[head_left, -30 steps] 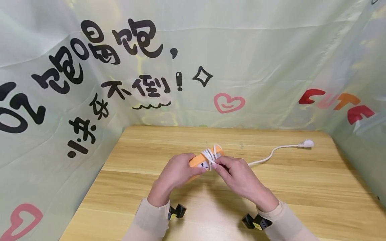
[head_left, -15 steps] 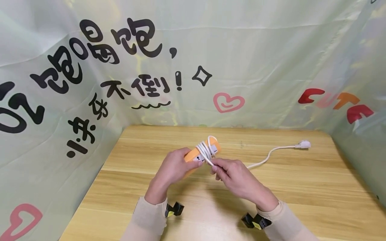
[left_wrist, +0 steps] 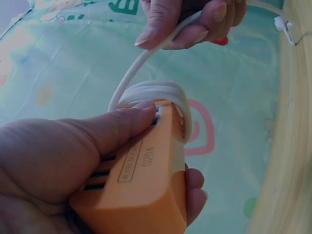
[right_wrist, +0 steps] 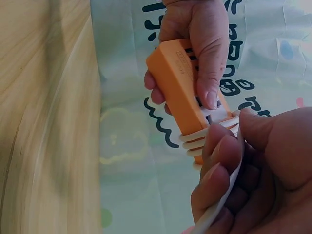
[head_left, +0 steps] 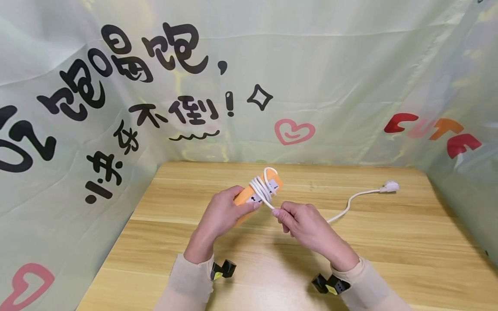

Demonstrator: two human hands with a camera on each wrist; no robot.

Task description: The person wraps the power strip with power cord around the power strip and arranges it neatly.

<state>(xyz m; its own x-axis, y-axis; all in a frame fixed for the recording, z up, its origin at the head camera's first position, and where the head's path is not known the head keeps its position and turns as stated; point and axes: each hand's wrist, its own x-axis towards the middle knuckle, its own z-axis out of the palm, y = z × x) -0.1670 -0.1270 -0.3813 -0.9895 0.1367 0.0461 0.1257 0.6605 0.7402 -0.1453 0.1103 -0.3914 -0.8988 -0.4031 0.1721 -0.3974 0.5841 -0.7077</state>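
My left hand (head_left: 221, 212) grips an orange power strip (head_left: 243, 197) by its near end, thumb on the socket face, in the head view. Several turns of white cord (head_left: 260, 188) wrap round its far half, with a loop standing out at the end. In the left wrist view, lettering shows on the side of the power strip (left_wrist: 146, 170). Just right of it, my right hand (head_left: 305, 224) pinches the cord between thumb and fingers; the stretch from the strip looks taut. The right wrist view shows the cord (right_wrist: 222, 202) running on across the curled fingers.
Beyond the right hand, the cord's tail lies curved on the wooden table (head_left: 155, 259), ending in a white plug (head_left: 390, 186) near the back right. A printed fabric sheet (head_left: 330, 86) encloses the table at the back and sides.
The left hand and power strip have moved left and slightly up. The right hand has drawn the cord away from the strip, and the plug has slid slightly left.
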